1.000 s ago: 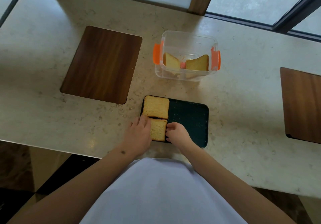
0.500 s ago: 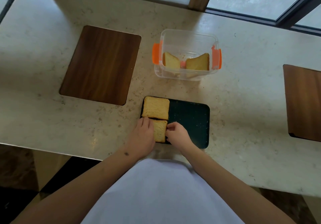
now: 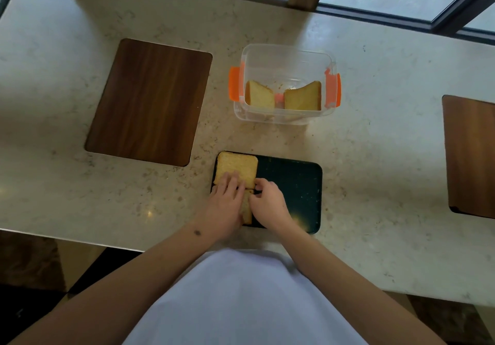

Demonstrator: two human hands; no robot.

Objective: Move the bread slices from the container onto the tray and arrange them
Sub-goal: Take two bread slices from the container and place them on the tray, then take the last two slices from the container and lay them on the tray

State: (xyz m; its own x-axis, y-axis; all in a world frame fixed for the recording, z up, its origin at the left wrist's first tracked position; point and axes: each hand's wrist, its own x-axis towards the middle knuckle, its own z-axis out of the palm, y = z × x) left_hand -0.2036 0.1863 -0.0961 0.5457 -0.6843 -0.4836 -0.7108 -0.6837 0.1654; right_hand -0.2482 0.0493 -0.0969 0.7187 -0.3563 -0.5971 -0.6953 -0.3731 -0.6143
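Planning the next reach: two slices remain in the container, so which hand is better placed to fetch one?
Probably the right hand: the container lies beyond and right of both hands, while the left hand rests on the tray's slices.

Four bread slices in all: two on the dark tray (image 3: 292, 184) at six o'clock, the far slice (image 3: 238, 166) and the near slice (image 3: 247, 206), and two in the clear container (image 3: 286, 55) at twelve o'clock, the left slice (image 3: 259, 95) and the right slice (image 3: 304, 97). One tray, one container, two hands.
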